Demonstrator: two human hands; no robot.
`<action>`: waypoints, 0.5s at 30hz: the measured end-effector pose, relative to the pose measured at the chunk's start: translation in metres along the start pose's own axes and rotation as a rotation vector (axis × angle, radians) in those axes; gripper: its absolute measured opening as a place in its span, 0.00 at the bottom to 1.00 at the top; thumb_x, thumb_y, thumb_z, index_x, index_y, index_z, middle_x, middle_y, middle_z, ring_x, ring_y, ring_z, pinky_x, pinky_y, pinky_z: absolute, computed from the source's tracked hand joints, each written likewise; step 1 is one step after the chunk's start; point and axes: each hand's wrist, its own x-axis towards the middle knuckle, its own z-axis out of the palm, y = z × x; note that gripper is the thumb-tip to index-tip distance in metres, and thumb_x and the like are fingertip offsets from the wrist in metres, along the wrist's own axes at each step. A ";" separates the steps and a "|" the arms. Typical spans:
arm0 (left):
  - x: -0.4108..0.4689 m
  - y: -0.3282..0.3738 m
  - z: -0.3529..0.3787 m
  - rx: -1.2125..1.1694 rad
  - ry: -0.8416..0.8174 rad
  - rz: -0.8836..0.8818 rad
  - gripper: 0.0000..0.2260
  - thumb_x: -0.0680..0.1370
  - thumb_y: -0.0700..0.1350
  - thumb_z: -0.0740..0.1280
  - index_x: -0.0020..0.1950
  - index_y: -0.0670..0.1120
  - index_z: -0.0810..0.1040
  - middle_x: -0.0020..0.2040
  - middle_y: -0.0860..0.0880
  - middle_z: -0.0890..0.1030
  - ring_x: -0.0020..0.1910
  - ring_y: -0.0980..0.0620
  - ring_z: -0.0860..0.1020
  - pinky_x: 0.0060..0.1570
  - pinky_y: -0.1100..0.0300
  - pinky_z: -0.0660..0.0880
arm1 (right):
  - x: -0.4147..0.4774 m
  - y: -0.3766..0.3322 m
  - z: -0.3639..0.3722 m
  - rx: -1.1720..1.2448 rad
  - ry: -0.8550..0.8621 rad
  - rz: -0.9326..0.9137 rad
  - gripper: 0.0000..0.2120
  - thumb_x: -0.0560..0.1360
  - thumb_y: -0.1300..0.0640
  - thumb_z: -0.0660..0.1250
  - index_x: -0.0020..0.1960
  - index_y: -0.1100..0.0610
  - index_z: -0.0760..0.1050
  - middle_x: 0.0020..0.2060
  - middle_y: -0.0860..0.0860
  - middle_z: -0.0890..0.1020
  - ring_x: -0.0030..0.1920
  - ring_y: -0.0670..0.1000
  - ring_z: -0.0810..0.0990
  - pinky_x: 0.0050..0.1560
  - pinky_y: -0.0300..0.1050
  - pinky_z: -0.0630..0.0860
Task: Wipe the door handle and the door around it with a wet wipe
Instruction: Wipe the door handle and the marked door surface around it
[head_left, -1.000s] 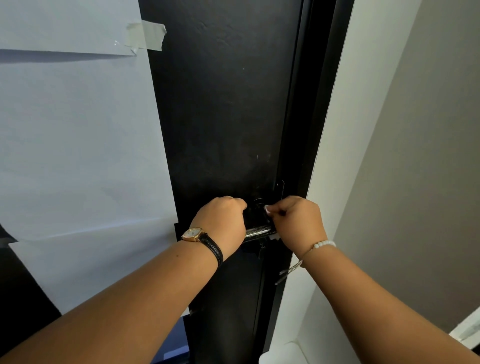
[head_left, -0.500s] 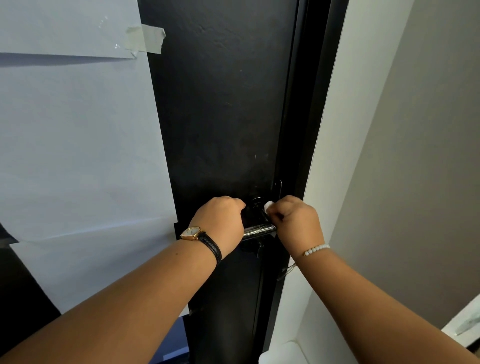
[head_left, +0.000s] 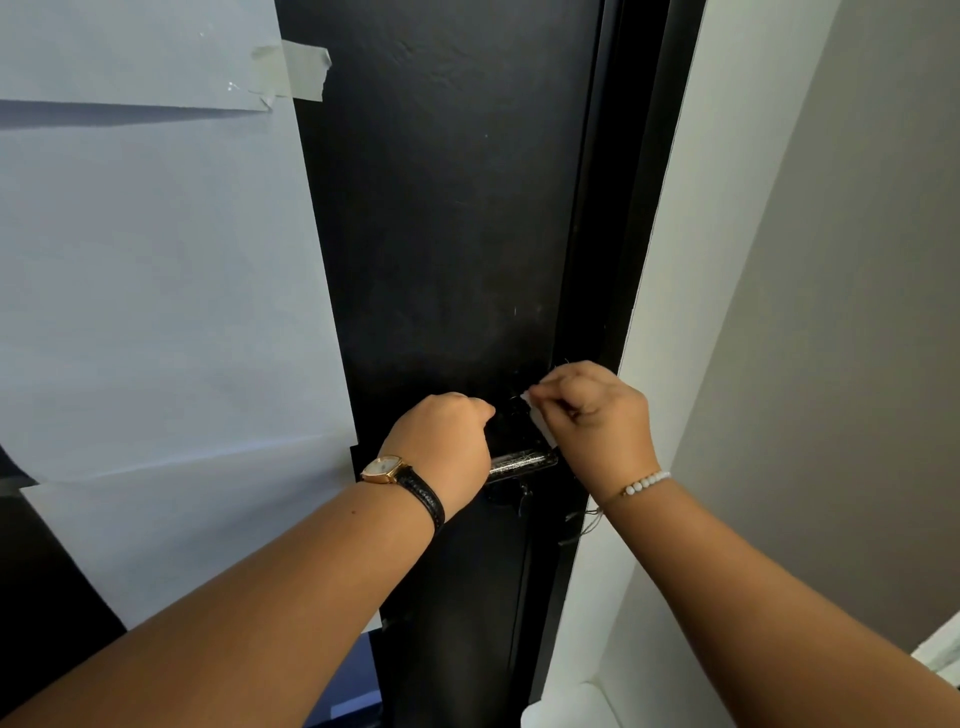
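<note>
The lever door handle (head_left: 522, 461) is the landmark: a stiff metal bar, low on the black door (head_left: 447, 218) and near its latch edge. The left hand (head_left: 441, 447) is closed around the free end of it. Just above its inner end, the right hand (head_left: 597, 415) pinches the wet wipe (head_left: 537, 423) in curled fingers. I judge the wipe thin, soft and damp, so it is best kept bunched under the fingertips. Only a small white corner shows, toward the left hand.
</note>
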 end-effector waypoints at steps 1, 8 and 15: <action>0.000 0.000 -0.001 0.005 0.004 0.004 0.20 0.75 0.33 0.60 0.64 0.46 0.76 0.59 0.45 0.79 0.57 0.46 0.78 0.57 0.50 0.77 | 0.002 -0.002 0.002 0.012 -0.009 0.007 0.03 0.65 0.66 0.74 0.37 0.61 0.82 0.38 0.55 0.83 0.39 0.47 0.79 0.42 0.25 0.73; 0.000 0.001 -0.001 0.017 0.014 0.011 0.18 0.75 0.33 0.60 0.62 0.45 0.77 0.57 0.45 0.80 0.56 0.46 0.78 0.56 0.50 0.77 | 0.002 -0.002 0.008 -0.144 -0.111 0.119 0.02 0.69 0.64 0.71 0.41 0.61 0.83 0.42 0.57 0.82 0.41 0.55 0.80 0.42 0.39 0.73; 0.001 0.002 0.000 0.030 0.015 -0.003 0.17 0.75 0.33 0.60 0.61 0.45 0.77 0.57 0.45 0.80 0.55 0.46 0.79 0.55 0.50 0.78 | 0.009 -0.018 0.009 -0.213 -0.190 0.078 0.07 0.69 0.68 0.67 0.43 0.61 0.82 0.43 0.59 0.83 0.41 0.60 0.81 0.43 0.51 0.80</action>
